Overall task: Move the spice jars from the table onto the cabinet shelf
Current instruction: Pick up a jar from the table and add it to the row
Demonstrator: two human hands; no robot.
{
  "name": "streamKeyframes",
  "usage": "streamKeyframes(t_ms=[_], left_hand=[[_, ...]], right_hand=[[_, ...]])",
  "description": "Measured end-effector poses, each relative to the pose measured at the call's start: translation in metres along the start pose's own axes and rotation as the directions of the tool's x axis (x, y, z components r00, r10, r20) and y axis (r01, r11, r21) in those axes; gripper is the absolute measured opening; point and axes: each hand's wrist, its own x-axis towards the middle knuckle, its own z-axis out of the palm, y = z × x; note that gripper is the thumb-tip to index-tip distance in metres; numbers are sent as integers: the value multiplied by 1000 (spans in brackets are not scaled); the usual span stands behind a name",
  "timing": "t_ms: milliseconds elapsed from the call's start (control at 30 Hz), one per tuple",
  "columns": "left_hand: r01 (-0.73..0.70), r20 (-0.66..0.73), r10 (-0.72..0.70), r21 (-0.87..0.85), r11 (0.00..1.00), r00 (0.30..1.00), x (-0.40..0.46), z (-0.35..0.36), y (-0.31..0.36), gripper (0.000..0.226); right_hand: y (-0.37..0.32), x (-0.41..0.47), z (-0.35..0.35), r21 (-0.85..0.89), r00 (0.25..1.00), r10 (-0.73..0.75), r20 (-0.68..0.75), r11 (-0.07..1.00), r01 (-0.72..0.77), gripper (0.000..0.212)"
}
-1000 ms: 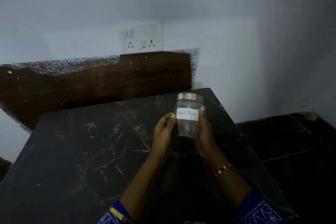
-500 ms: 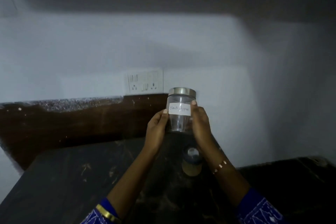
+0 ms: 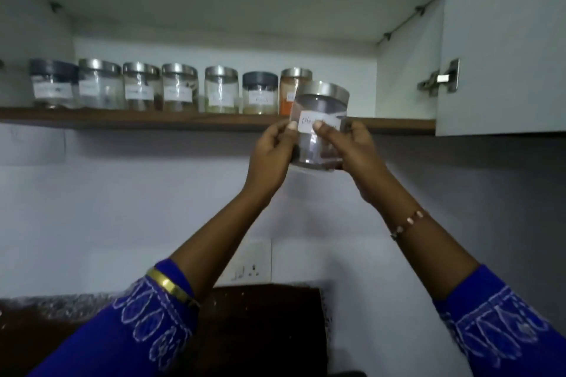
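Observation:
A clear glass jar [image 3: 318, 144] with a steel lid and a white paper label is held up between both hands, just in front of the wooden front edge of the cabinet shelf [image 3: 153, 122]. My left hand [image 3: 271, 151] grips its left side and my right hand [image 3: 356, 151] grips its right side, thumbs on the label. Several labelled spice jars [image 3: 180, 89] stand in a row on the shelf, from the far left up to an orange-filled jar [image 3: 289, 92] right behind the held jar.
The open white cabinet door [image 3: 502, 40] hangs at the right with a metal hinge [image 3: 441, 79]. Shelf room shows to the right of the orange jar. A wall socket plate [image 3: 251, 263] and a dark wooden backsplash [image 3: 263, 324] lie below.
Both hands have lifted the jar from above the dark table up to the level of the cabinet shelf. The view has tilted upward, and the table has dropped out of sight.

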Motion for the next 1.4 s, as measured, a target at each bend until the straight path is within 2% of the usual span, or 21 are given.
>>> streamKeyframes(t_ms=[133, 200, 333, 433, 567, 733, 833, 967, 1100, 1233, 1300, 1400], left_hand=[[-140, -16, 143, 121, 983, 990, 52, 23, 19, 33], [-149, -17, 154, 171, 974, 988, 74, 33, 20, 34], [-62, -21, 68, 232, 971, 997, 107, 48, 17, 38], [-53, 5, 53, 237, 970, 999, 119, 56, 14, 39], [-21, 17, 16, 330, 944, 1000, 134, 62, 0, 41], [1, 50, -22, 388, 922, 998, 142, 65, -14, 45], [37, 95, -93, 473, 880, 991, 147, 68, -15, 51], [81, 227, -236, 536, 840, 945, 154, 70, -8, 47], [95, 237, -312, 636, 765, 920, 165, 76, -15, 46], [74, 209, -346, 756, 651, 915, 177, 83, -22, 49], [46, 195, -347, 814, 579, 917, 179, 88, -24, 52], [28, 176, -337, 851, 524, 925, 181, 92, -25, 54]], right_hand=[[-21, 51, -17, -10, 997, -75, -16, 997, 75, 55], [-22, 74, -26, -65, 994, -111, -4, 992, 111, 58], [-16, 107, -38, -200, 978, -206, -25, 960, 197, 57], [-8, 125, -42, -251, 966, -259, -14, 936, 247, 60], [6, 143, -48, -297, 968, -251, 17, 923, 245, 59], [17, 165, -55, -365, 967, -245, 64, 896, 251, 47], [28, 174, -56, -452, 969, -247, -3, 865, 219, 50], [37, 180, -55, -497, 952, -271, -140, 851, 169, 52], [38, 187, -55, -576, 967, -216, -136, 811, 100, 51], [40, 194, -57, -710, 990, -134, -53, 702, 56, 47], [40, 200, -59, -747, 996, -87, -24, 664, 40, 42], [40, 207, -61, -743, 1000, -9, 6, 669, 11, 29]])
